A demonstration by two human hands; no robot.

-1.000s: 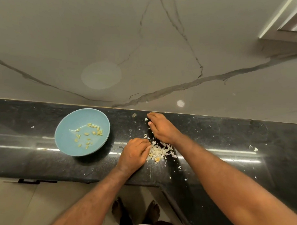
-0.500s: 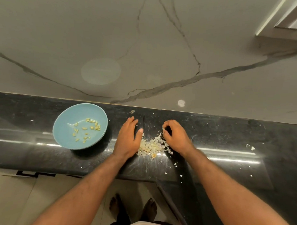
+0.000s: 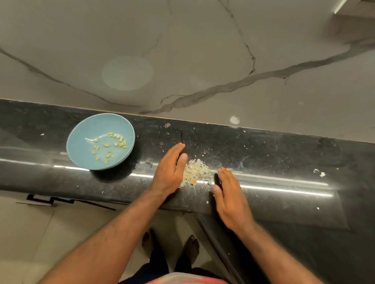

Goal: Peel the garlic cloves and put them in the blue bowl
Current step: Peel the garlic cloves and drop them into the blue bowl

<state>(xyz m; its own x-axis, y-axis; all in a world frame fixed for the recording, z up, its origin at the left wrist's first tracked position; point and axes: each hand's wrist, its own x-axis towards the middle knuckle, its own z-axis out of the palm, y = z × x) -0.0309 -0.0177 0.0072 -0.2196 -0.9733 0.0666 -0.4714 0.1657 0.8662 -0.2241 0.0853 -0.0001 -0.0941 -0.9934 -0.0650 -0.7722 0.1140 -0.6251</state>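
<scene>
Black speckled stone counter (image 3: pixel 266 157) runs left to right. Round pale-blue bowl (image 3: pixel 91 125) sits at left. Left hand (image 3: pixel 169 171) & right hand (image 3: pixel 231 198), fingers straight & pressed together, flank whitish heap of garlic skins (image 3: pixel 195 172) at centre. Small peeled garlic cloves (image 3: pixel 110 145) lie in bowl.

Left hand (image 3: pixel 169 173) and right hand (image 3: pixel 230 198) — fingers straight, both flat, thumbs inward, forearms extended.
</scene>
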